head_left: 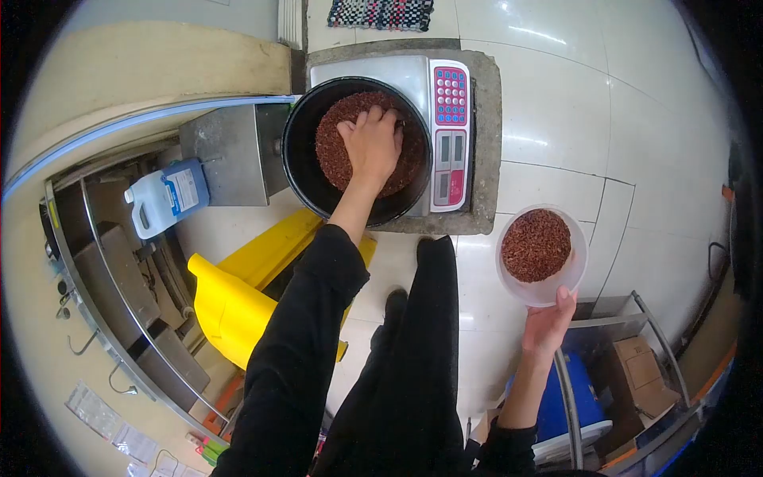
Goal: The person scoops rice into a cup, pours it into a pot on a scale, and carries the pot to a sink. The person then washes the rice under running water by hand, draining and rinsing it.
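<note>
Bucket: your left grip reaches its grains, closure unclear.
Bowl: your right grip grasps it, right of bucket.

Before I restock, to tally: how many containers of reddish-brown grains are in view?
2: the black bucket on the scale, and the translucent bowl in the right hand. Others may be hidden.

The pot of granules stands on the scale, left of the bowl, right of the jug.
</note>
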Action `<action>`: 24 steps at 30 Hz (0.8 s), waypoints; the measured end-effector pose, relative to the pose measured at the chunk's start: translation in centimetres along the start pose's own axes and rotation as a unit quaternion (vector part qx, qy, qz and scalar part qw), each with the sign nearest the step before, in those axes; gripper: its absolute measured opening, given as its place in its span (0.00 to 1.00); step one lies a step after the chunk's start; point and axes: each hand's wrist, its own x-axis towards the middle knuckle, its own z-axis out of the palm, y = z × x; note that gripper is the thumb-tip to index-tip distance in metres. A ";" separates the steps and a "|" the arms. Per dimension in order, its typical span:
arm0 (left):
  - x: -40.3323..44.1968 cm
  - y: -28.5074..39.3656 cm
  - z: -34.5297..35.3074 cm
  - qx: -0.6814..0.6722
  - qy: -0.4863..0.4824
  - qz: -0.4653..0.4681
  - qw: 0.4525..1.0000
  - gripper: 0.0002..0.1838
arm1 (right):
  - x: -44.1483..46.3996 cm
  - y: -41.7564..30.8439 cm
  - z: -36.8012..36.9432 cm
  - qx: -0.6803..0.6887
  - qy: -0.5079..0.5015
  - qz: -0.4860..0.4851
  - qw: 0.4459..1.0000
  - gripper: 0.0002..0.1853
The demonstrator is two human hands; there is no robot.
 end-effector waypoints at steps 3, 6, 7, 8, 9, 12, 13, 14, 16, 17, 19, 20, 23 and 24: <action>0.1 -0.1 0.1 0.005 -0.005 0.025 1.000 0.09 | -0.2 0.1 0.0 0.000 0.001 0.002 1.000 0.32; 0.3 0.2 -0.1 0.032 -0.020 0.044 0.998 0.09 | -0.4 0.2 0.1 -0.004 0.001 0.002 1.000 0.33; 0.3 0.1 0.1 0.035 -0.015 0.051 0.998 0.09 | -0.4 0.2 0.1 -0.006 0.003 0.000 1.000 0.33; 0.3 0.1 0.3 0.038 -0.010 0.059 0.997 0.09 | -0.5 0.2 0.2 -0.009 0.005 -0.001 1.000 0.33; 0.3 0.0 0.4 0.041 -0.005 0.066 0.997 0.09 | -0.5 0.2 0.2 -0.010 0.008 0.003 1.000 0.34; 0.3 0.1 0.5 0.038 0.020 0.091 0.995 0.08 | -0.6 0.2 0.2 -0.010 0.008 0.009 1.000 0.34; 0.3 0.2 0.4 0.043 0.010 0.091 0.995 0.08 | -0.6 0.1 0.2 -0.010 0.002 0.006 1.000 0.35; 0.3 0.2 0.4 0.047 -0.001 0.091 0.995 0.08 | -0.6 0.1 0.2 -0.009 -0.004 0.004 1.000 0.35; 0.4 0.4 0.2 0.058 -0.020 0.090 0.994 0.08 | -0.7 0.0 0.3 -0.013 -0.001 0.002 1.000 0.35; 0.5 0.4 0.1 0.065 -0.028 0.088 0.994 0.08 | -0.8 0.0 0.3 -0.015 0.001 0.001 1.000 0.35; 0.3 0.5 0.2 0.067 -0.028 0.087 0.994 0.07 | -0.8 0.2 0.0 -0.010 0.001 0.001 1.000 0.34; 0.3 0.4 0.3 0.062 -0.020 0.088 0.994 0.07 | -0.8 0.2 -0.1 -0.007 0.001 0.001 1.000 0.34; 0.2 0.5 0.1 0.007 0.003 0.048 0.999 0.05 | -0.9 0.1 -0.1 -0.010 0.007 0.005 1.000 0.34; -0.1 0.5 0.1 -0.018 0.008 0.028 0.999 0.04 | -0.9 0.0 -0.2 -0.009 0.008 0.007 1.000 0.33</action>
